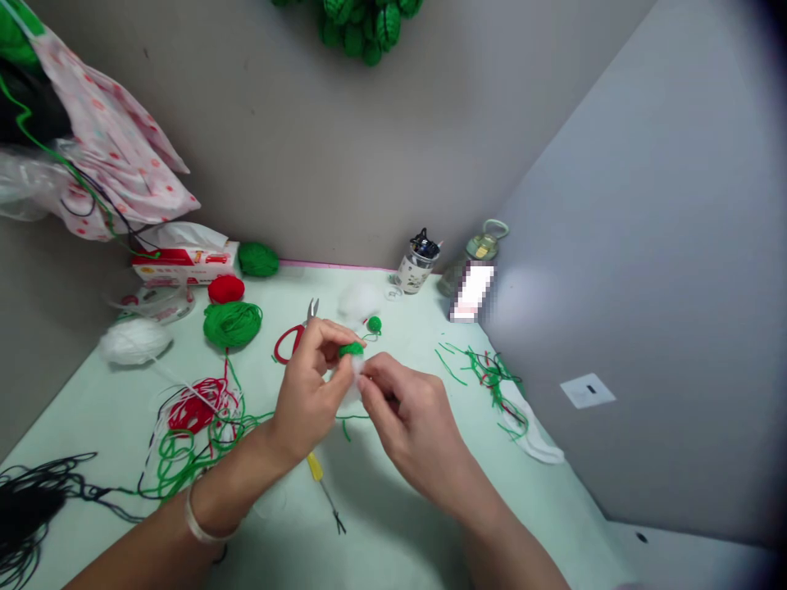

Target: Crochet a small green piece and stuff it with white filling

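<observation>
Between the thumb and fingers of my left hand (pixel 313 389) is a small green crocheted piece (pixel 352 350). My right hand (pixel 409 401) pinches a tuft of white stuffing (pixel 357 369) against the underside of that piece. Just beyond my hands lie a small green ball (pixel 375 325) and a fluffy heap of white stuffing (pixel 361 301). Red-handled scissors (pixel 288 342) rest behind my left hand, partly covered by it. Below my hands lies a crochet hook with a yellow handle (pixel 316 467), dark thread at its far end.
Yarn balls in green (pixel 234 324), red (pixel 226 289) and white (pixel 135 341) sit left, near a tissue box (pixel 184 262). Tangled yarn (pixel 197 414) spreads below. At the back stand a cup (pixel 416 269) and a lit phone (pixel 472 292). Yarn scraps (pixel 492 373) lie right.
</observation>
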`<state>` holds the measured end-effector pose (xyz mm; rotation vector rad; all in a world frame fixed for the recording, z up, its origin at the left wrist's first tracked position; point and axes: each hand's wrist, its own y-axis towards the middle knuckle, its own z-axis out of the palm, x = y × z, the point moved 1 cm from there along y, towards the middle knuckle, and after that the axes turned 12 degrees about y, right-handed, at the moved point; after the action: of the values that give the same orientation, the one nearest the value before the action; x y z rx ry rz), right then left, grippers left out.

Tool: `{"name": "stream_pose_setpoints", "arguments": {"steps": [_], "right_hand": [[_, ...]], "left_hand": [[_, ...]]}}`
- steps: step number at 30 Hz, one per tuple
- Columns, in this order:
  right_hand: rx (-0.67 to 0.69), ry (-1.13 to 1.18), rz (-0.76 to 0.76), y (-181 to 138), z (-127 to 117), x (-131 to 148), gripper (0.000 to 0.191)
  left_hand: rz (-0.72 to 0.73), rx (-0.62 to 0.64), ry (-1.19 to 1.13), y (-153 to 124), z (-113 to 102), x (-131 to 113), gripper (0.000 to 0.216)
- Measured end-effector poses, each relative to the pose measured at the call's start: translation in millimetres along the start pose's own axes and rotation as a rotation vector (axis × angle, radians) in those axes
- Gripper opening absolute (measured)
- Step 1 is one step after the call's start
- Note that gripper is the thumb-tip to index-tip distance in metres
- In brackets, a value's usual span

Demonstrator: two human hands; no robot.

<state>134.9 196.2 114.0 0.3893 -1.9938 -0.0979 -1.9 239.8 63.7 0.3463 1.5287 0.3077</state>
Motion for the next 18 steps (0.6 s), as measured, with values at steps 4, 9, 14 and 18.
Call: {"name": "stream_pose_setpoints", "arguments": {"steps": [4,9,14,18], "right_hand": [[-0.081,0.067,0.054,4.3,-2.8,-7.7,0.019],[-0.198,-0.028,-0.008,7.3,-11.0,-11.5,0.026],[-0.209,-0.134,-0.094,5.3,-15.5,-8.9,0.027],[-0.031,-0.097,-0.020,1.6,-14.5,-4.0,0.020]], "left_hand": [[0.095,-0.023,-0.020,-5.5,-0.3,-2.7,0.021],[-0.026,0.104,-0.085,-5.8,-0.6,-16.0,0.013],[-0.174,0.143,-0.162,0.0,-2.0,-19.1,0.018],[-0.153,0.125,-0.148,2.4,-1.0,-12.8,0.018]]}}
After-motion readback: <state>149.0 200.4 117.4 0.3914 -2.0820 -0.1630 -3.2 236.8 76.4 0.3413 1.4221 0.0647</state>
